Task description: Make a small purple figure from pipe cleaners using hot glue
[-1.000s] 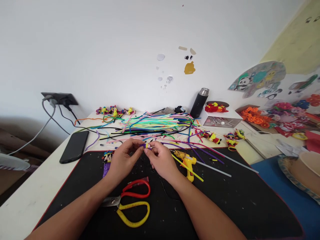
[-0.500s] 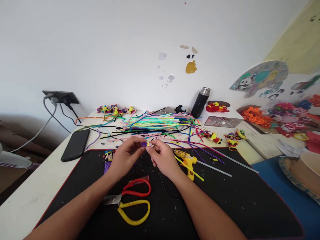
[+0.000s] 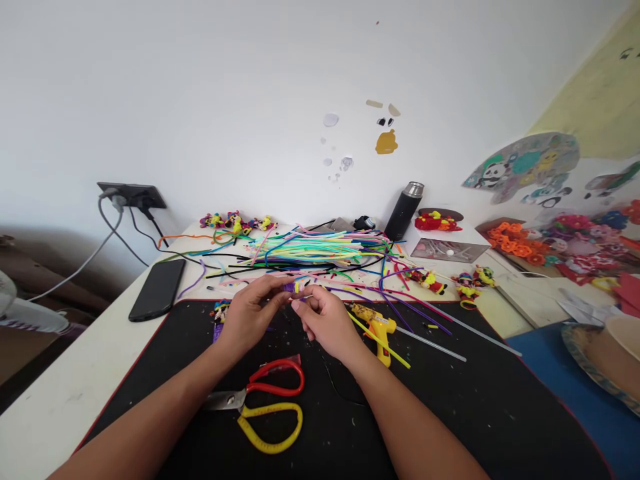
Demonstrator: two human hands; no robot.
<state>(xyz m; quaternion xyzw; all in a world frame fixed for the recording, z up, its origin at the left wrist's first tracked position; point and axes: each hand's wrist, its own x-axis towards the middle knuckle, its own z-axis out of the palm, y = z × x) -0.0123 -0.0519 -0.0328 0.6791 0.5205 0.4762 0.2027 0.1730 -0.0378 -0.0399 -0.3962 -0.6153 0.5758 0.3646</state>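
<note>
Near the back edge of the black mat, my left hand [image 3: 253,312] pinches a small purple and yellow craft piece [image 3: 293,288] between thumb and fingers. My right hand [image 3: 326,319] meets it from the other side, its thumb and fingertips pressed together beside the piece; what they grip is too small to make out. Scissors [image 3: 273,407] with one red and one yellow handle lie below my hands. A yellow glue gun [image 3: 379,328] rests right of my right hand. Partly behind my left wrist is a small purple figure [image 3: 219,320].
Pipe cleaners [image 3: 315,248] are heaped along the wall. A phone [image 3: 157,289] lies at left. A black flask [image 3: 404,212], a small box [image 3: 445,247] and small figures [image 3: 466,288] stand or lie at right.
The view has shifted slightly. My right fingertips have moved a little down from the purple and yellow piece, while my left hand keeps its pinch.
</note>
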